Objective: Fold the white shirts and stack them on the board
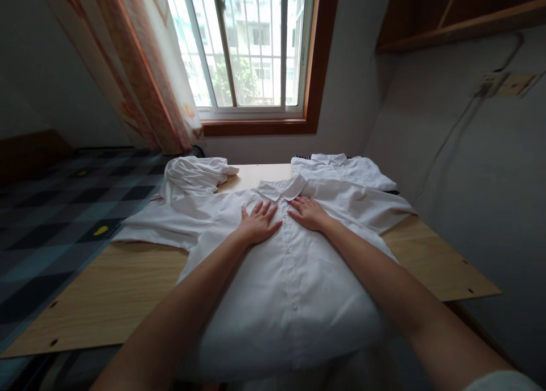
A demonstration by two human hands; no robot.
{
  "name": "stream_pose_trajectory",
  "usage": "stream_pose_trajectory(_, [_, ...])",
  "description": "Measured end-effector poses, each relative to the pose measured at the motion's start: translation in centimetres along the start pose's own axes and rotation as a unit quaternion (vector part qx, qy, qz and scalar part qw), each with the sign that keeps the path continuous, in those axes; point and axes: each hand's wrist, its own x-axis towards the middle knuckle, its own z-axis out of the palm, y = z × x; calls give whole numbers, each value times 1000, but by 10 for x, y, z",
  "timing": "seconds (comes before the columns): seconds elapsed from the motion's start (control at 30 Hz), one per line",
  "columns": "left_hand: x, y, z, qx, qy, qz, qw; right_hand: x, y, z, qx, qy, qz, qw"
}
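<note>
A white button-up shirt (294,277) lies front side up on the wooden board (136,283), collar toward the window and sleeves spread to both sides. Its lower end reaches past the near edge of the board. My left hand (258,223) rests flat on the upper chest, left of the button strip, with fingers spread. On the other side of the buttons, just below the collar (294,187), my right hand (307,212) also lies flat, fingers stretched out. Neither hand grips the cloth.
A crumpled white garment (194,175) sits at the board's far left. Folded white shirts (341,169) lie at the far right, with dark striped cloth beneath. On the left is a checked bed cover (55,226). A cord (443,146) hangs along the right wall.
</note>
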Motion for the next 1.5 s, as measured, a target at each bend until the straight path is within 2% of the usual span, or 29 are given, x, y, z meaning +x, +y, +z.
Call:
stream_pose_trajectory(0.17, [10,-8,-7,-2,-49,2,999,4,2,-1,-4,-6,-16,1000])
stream_pose_trajectory(0.37, [29,-52,-9,-4,42,38,998,0,4,-2,18,33,-32,999])
stream_pose_trajectory(0.47, [41,-70,-10,8,40,-6,999,-1,7,-2,20,54,-19,998])
stream_pose_trajectory(0.53, [47,-76,-11,23,31,-41,998,0,9,1,7,92,47,995])
stream_pose_trajectory(0.6, [51,-77,-11,34,23,-64,997,1,12,4,-10,119,125,985])
stream_pose_trajectory(0.67, [51,-76,-10,36,22,-73,996,2,14,7,-24,116,157,980])
stream_pose_trajectory(0.87, [46,-73,-8,31,30,-79,996,12,19,2,-27,45,174,983])
stream_pose_trajectory(1.1, [50,-75,-9,35,20,-83,996,27,24,2,-46,101,217,970])
stream_pose_trajectory(1.3, [47,-79,-13,44,25,-91,995,23,56,1,-15,64,214,975])
stream_pose_trajectory(1.5, [43,-89,-13,50,28,-117,992,12,83,-3,-20,82,240,967])
